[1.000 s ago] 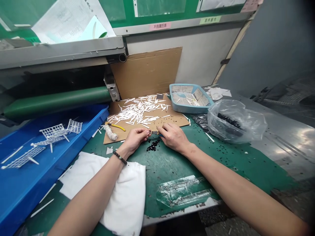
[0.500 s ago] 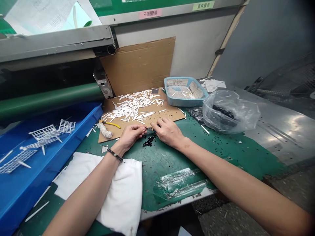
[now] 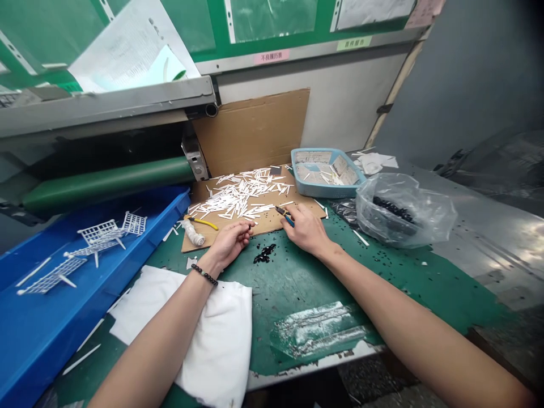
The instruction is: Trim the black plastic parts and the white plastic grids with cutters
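Observation:
My right hand [image 3: 306, 229] holds a small blue-handled cutting tool [image 3: 284, 216], its metal tip resting near the edge of a brown cardboard sheet [image 3: 297, 212]. My left hand [image 3: 229, 245] lies with curled fingers by the cardboard's front edge, and nothing shows in its grip. Between the hands, a small heap of black pieces [image 3: 264, 254] sits on the green mat [image 3: 293, 289]. Many white plastic strips [image 3: 242, 195] are scattered across the cardboard, with yellow-handled pliers [image 3: 202, 223] and a white wrapped roll [image 3: 193, 232] at its left.
A blue tray [image 3: 127, 241] with white plastic lattice racks lies at left, and a white cloth [image 3: 216, 334] lies under my left forearm. Behind stand a pale blue tray [image 3: 327, 190] holding papers and a clear bag [image 3: 403, 209] of black pieces.
My right hand has moved away from my left hand, to the right and farther back, taking the blue-handled tool with it. The hands now stand apart.

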{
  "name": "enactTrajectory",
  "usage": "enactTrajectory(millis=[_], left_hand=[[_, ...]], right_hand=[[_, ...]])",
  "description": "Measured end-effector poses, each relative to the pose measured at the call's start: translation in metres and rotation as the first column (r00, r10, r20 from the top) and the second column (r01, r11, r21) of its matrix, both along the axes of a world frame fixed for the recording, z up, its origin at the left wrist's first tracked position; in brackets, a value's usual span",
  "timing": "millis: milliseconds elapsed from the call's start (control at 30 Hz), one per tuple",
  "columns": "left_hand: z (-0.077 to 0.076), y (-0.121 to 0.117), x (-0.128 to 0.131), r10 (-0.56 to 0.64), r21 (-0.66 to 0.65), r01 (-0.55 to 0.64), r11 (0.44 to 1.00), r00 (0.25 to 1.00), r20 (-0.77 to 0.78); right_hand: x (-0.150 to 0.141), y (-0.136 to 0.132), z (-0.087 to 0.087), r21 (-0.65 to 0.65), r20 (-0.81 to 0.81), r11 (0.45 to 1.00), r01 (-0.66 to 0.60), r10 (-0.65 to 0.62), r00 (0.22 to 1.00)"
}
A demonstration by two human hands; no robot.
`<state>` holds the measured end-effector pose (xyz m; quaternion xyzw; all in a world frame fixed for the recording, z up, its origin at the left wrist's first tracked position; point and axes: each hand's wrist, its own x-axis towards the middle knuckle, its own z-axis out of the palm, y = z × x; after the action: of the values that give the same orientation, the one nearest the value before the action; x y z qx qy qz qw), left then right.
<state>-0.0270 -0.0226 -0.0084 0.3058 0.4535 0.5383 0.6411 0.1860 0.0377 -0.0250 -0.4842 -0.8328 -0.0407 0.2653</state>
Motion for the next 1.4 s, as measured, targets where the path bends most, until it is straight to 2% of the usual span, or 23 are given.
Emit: enactTrajectory(millis=[67, 133, 167, 233, 267, 300, 367, 400, 467, 567, 633, 667, 733, 833, 933, 1100, 1400], left_hand=[[0.003, -0.001, -0.003, -0.029, -0.05, 0.033, 0.998, 0.997, 0.074], [0.005, -0.002, -0.005, -0.056, -0.072, 0.063, 0.995, 0.994, 0.089], [0.005, -0.003, -0.004, -0.062, -0.071, 0.065, 0.995, 0.997, 0.044], [0.004, -0.005, -0.001, -0.06, -0.03, 0.055, 0.998, 0.981, -0.183], [0.003, -0.007, 0.002, -0.053, 0.012, 0.061, 0.998, 0.937, -0.345], [0.002, -0.009, 0.004, -0.036, 0.062, 0.079, 0.995, 0.861, -0.507], [-0.002, -0.014, 0.01, 0.012, 0.145, 0.148, 0.978, 0.661, -0.75], [-0.003, -0.017, 0.011, 0.038, 0.174, 0.184, 0.967, 0.574, -0.818], [-0.006, -0.02, 0.014, 0.087, 0.216, 0.236, 0.948, 0.46, -0.884], [-0.009, -0.022, 0.015, 0.142, 0.27, 0.281, 0.921, 0.403, -0.904], [-0.01, -0.02, 0.014, 0.133, 0.272, 0.274, 0.922, 0.435, -0.89], [-0.01, -0.018, 0.014, 0.116, 0.262, 0.251, 0.932, 0.478, -0.871], [-0.01, -0.016, 0.013, 0.087, 0.235, 0.165, 0.958, 0.613, -0.785], [-0.01, -0.013, 0.009, 0.104, 0.2, 0.015, 0.98, 0.816, -0.569], [-0.01, -0.013, 0.005, 0.109, 0.161, -0.048, 0.986, 0.914, -0.391], [-0.009, -0.014, 0.003, 0.07, 0.087, -0.049, 0.995, 0.963, -0.262], [-0.012, -0.013, 0.006, 0.063, 0.117, -0.031, 0.993, 0.958, -0.281]], right_hand=[[0.006, 0.002, 0.002, 0.012, 0.047, 0.999, 0.034, -0.034, 0.998], [0.008, 0.001, 0.004, 0.024, 0.102, 1.0, 0.011, -0.013, 0.995], [0.008, 0.0, 0.004, 0.027, 0.111, 1.0, -0.012, 0.009, 0.994], [0.007, -0.002, 0.005, 0.038, 0.071, 0.997, -0.063, 0.06, 0.996], [0.006, -0.003, 0.005, 0.053, 0.025, 0.995, -0.083, 0.081, 0.996], [0.006, -0.002, 0.005, 0.073, -0.029, 0.992, -0.099, 0.101, 0.994], [0.007, 0.0, 0.006, 0.12, -0.116, 0.985, -0.124, 0.138, 0.984], [0.009, 0.002, 0.006, 0.145, -0.131, 0.98, -0.136, 0.155, 0.979], [0.014, 0.005, 0.006, 0.184, -0.103, 0.969, -0.165, 0.186, 0.977], [0.02, 0.008, 0.004, 0.216, -0.05, 0.96, -0.18, 0.195, 0.98], [0.022, 0.008, 0.002, 0.206, -0.041, 0.963, -0.173, 0.185, 0.982], [0.022, 0.008, 0.002, 0.193, -0.033, 0.966, -0.169, 0.179, 0.983], [0.02, 0.005, 0.001, 0.163, 0.002, 0.971, -0.174, 0.176, 0.984], [0.014, -0.001, 0.003, 0.121, 0.064, 0.974, -0.193, 0.187, 0.98], [0.008, -0.008, 0.006, 0.094, 0.11, 0.969, -0.227, 0.216, 0.97], [0.0, -0.014, 0.007, 0.079, 0.17, 0.947, -0.311, 0.295, 0.94], [-0.003, -0.018, 0.006, 0.08, 0.195, 0.931, -0.356, 0.336, 0.922]])
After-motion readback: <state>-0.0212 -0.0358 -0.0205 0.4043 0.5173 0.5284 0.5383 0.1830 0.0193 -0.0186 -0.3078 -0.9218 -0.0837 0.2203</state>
